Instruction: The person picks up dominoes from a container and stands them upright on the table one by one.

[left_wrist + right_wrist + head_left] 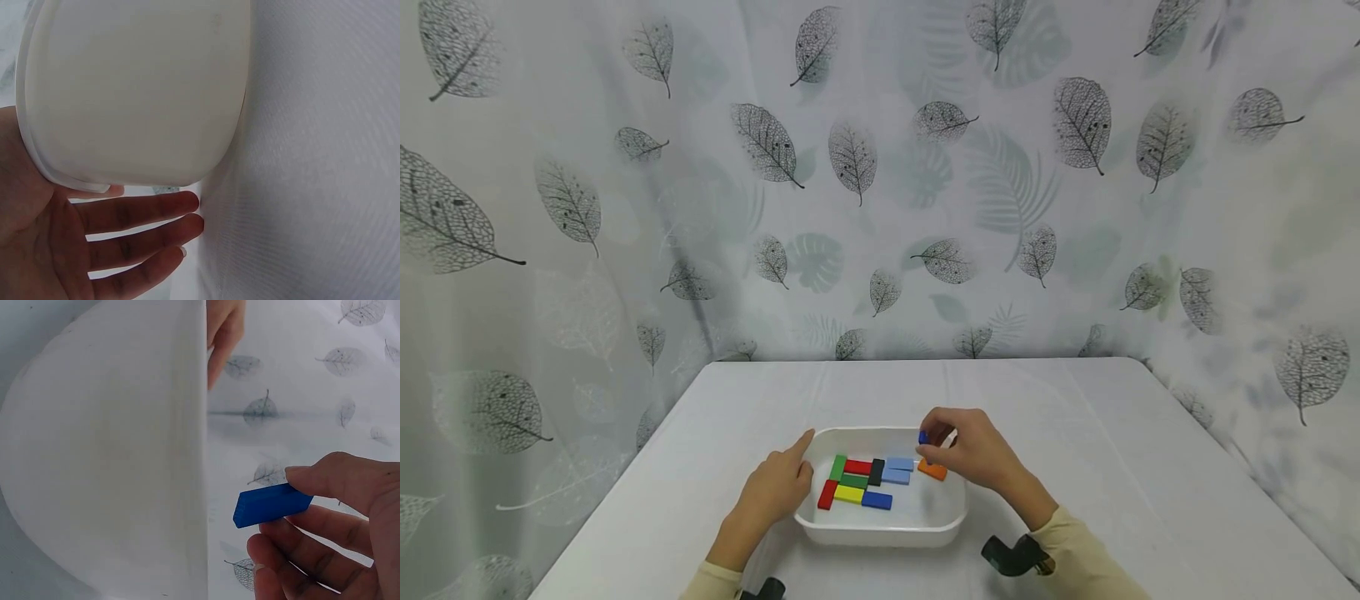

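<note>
My right hand (973, 446) pinches a blue block (272, 505) between thumb and fingers, above the right side of a white plastic tub (880, 537). My left hand (775, 483) rests at the tub's left rim, index finger along the edge; in the left wrist view the other fingers (137, 212) stretch out straight beside the tub's outer wall. Inside the tub lie several flat coloured blocks: a yellow block (848, 494), a black block (877, 472), a dark blue block (877, 500), and red, green and light blue ones. An orange block (932, 470) lies apart, below my right hand.
The tub stands on a table with a white cloth (1037, 400). Behind and at both sides hangs a pale curtain (880, 233) printed with leaves. Black wrist mounts (1015, 556) are on both forearms.
</note>
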Available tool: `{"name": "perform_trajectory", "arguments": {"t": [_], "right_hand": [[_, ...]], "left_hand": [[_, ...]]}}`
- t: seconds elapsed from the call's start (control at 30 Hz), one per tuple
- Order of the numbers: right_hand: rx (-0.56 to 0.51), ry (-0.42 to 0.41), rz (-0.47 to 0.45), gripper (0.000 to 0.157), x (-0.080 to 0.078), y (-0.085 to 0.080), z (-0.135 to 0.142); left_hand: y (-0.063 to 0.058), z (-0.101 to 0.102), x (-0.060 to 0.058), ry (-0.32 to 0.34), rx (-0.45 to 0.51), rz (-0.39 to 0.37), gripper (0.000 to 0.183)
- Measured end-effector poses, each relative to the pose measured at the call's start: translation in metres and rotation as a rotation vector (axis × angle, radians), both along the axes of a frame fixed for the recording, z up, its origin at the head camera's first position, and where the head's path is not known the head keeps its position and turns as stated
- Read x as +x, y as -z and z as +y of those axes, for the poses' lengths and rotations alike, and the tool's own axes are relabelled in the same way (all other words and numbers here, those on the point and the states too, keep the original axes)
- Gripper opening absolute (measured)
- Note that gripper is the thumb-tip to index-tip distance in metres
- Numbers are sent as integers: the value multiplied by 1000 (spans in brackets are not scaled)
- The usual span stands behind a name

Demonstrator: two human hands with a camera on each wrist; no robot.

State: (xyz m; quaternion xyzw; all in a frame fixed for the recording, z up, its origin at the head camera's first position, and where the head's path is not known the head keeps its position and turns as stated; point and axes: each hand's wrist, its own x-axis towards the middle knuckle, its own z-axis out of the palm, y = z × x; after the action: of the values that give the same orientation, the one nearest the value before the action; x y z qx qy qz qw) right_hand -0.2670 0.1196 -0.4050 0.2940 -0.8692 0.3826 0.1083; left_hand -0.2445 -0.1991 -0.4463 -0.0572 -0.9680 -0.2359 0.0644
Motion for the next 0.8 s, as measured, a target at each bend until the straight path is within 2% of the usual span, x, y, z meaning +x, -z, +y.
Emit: {"name": "perform_trajectory", "arguments": {"t": [0.5,0.8], "right_hand": [[-19,57,9,14,-2,-8,13],[-33,118,8,15,-7,-10,20]], "left_hand": [[2,0,1,7,15,16,52],[0,0,2,3,23,15,53]]}}
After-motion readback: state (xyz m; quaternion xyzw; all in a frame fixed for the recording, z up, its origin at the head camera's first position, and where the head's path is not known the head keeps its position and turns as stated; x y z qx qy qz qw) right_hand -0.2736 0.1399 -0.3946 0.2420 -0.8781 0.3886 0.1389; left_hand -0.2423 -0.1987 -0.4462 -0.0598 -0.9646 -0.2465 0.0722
